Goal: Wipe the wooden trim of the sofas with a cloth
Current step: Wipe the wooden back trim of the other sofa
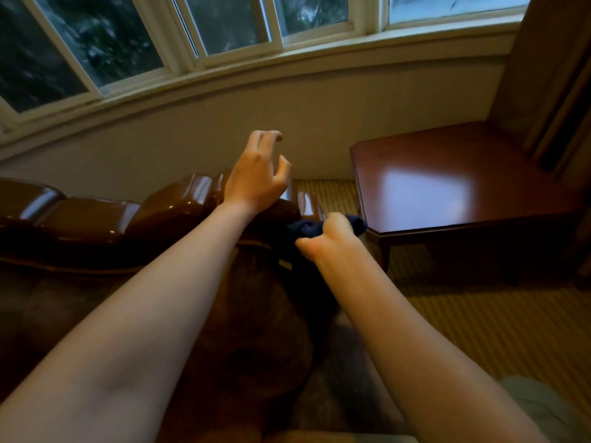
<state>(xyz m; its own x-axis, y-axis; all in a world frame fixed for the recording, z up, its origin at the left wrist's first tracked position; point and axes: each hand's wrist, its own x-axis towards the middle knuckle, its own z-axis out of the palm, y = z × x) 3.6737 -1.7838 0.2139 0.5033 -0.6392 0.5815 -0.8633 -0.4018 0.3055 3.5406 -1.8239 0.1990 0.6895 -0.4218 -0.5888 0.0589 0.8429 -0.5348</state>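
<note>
The sofa's glossy carved wooden trim (179,203) runs along the top of its back, from the left edge to the middle of the view. My left hand (256,174) hovers over the trim's right end, fingers loosely curled and holding nothing. My right hand (329,238) grips a dark blue cloth (303,230) just below and right of that end of the trim. Whether the cloth touches the wood there I cannot tell. The brown upholstery (256,330) below the trim is dim and partly hidden by my forearms.
A polished dark wooden side table (447,187) stands to the right of the sofa, close to my right hand. Behind is a cream wall (287,116) under a curved row of windows (224,33). Striped carpet (463,314) covers the floor at right.
</note>
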